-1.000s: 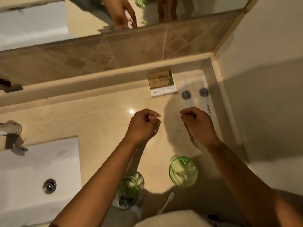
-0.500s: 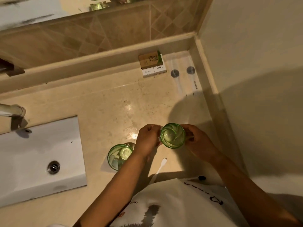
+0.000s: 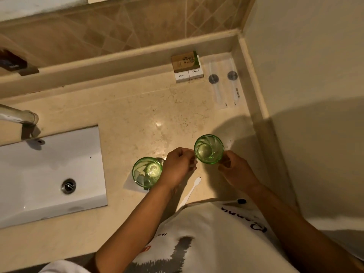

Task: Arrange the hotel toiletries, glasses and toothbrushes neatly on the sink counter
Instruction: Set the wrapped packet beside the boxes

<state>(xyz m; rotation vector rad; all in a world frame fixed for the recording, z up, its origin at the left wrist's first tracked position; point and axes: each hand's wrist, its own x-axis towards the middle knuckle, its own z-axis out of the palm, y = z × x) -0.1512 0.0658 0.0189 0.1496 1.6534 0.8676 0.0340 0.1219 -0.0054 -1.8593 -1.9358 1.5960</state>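
Observation:
A green glass (image 3: 208,149) is held between both my hands above the beige counter (image 3: 137,119). My left hand (image 3: 180,166) grips its left side and my right hand (image 3: 235,170) grips its right side. A second green glass (image 3: 147,172) stands on the counter just left of my left hand. A white toothbrush (image 3: 192,191) lies loose near the front edge. Small toiletry boxes (image 3: 188,67), one brown and two white, are stacked at the back ledge. Two wrapped toothbrushes (image 3: 224,81) lie side by side in the back right corner.
A white sink basin (image 3: 49,174) with a drain fills the left, a metal tap (image 3: 17,115) above it. The wall (image 3: 305,75) bounds the counter on the right. My white shirt (image 3: 206,239) covers the front edge. A dark object (image 3: 241,201) peeks out beside it.
One second ago my hands were further back on the counter with curled fingers. They pulled back and took the right green glass. Since half a second ago the glass has barely moved.

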